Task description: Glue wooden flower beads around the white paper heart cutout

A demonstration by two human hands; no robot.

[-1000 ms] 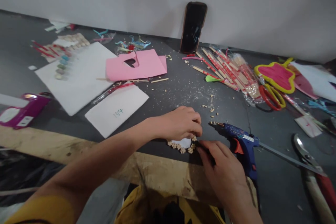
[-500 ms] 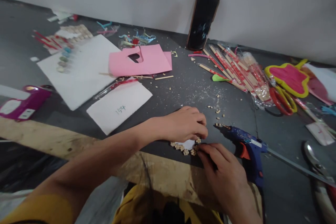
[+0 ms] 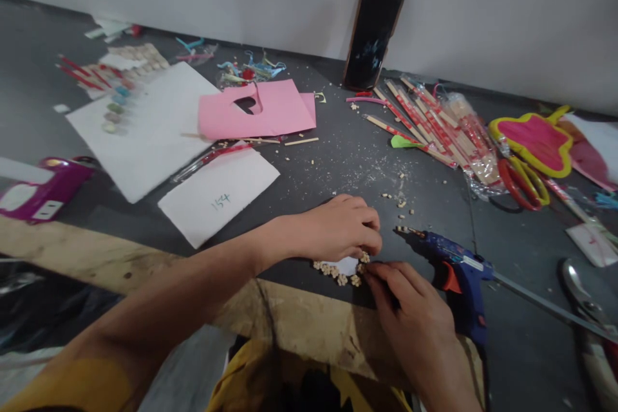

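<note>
A small white paper piece (image 3: 342, 264) lies near the table's front edge, ringed along its visible rim by several tiny flower-shaped wooden pieces (image 3: 342, 280). My left hand (image 3: 338, 230) is curled over its far side, fingers bent and closed on the paper, hiding part of it. From the right, my right hand (image 3: 415, 315) pinches with thumb and forefinger at a wooden flower (image 3: 361, 267) on the rim; the fingertips partly cover it. A blue hot glue gun (image 3: 463, 270) with an orange trigger lies on its side just right of my right hand, nozzle towards the left.
Loose wood bits (image 3: 401, 204) scatter beyond my hands. Wrapped chopsticks (image 3: 429, 116), scissors (image 3: 521, 183) and pliers-like cutters (image 3: 586, 302) lie right. A phone (image 3: 374, 35) leans on the wall. Left are pink paper (image 3: 270, 112), folded white paper (image 3: 219, 196) and a purple device (image 3: 51, 190).
My right fingertips have shifted very slightly at the paper's right rim. My left hand stays in place; the view has moved a little.
</note>
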